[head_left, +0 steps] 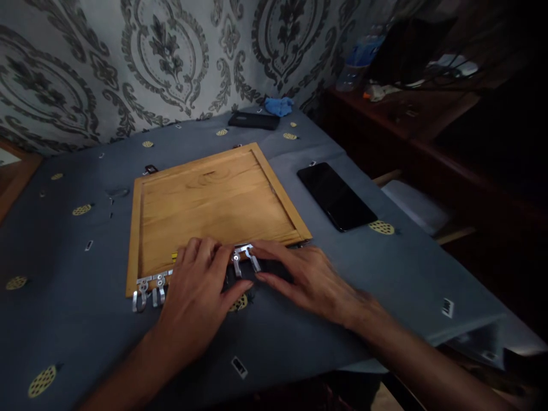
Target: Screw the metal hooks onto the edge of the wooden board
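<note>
Dim overall; the tray [214, 200] catches the most light (right side sinks into near-black), corners vignette, right hand [308, 277] slightly blurred.

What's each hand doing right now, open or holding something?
Left hand: open, resting flat on the metal hook rail at the near edge of the wooden tray.
Right hand: open, fingertips touching the rail, gripping nothing.
</note>
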Tool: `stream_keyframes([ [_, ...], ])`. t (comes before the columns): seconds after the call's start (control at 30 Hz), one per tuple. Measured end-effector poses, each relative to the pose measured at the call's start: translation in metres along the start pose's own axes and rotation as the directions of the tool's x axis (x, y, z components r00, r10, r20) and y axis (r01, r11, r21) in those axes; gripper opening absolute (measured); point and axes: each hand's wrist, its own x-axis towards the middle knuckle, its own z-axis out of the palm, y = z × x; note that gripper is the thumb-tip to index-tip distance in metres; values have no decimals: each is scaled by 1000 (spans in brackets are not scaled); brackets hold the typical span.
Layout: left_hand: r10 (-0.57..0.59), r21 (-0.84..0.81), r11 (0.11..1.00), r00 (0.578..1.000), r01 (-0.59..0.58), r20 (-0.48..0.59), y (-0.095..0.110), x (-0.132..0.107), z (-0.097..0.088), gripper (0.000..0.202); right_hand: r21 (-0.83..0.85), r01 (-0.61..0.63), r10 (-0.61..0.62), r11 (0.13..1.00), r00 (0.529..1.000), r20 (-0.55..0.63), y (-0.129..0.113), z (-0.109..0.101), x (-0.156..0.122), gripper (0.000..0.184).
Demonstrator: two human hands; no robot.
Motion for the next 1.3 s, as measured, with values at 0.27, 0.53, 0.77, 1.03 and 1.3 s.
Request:
stream_keyframes([
  [0.27,-12,3,1000,1000,12,-2,1,0,6,32,-18,-9,9,1000,1000,6,-2,-1,1,40],
  [0.53,-12,-9,1000,1000,12,-22,0,1,8,34,-27,-30,30,999,1000,4,-2,-1,0,40],
  [0.77,-35,-13,999,999,35,-17,1,1,9,32,-32,-27,27,999,1000,7,-1,-1,0,40],
  [1.03,-27,-20,999,1000,27,0,-1,2,6,37,-37,-23,22,999,1000,-12,-1,1,1,40],
  [1.3,-119,-129,987,972,94,-203,-7,-28,-22,14,-31,-18,18,999,1000,-21,1,1,-1,42],
])
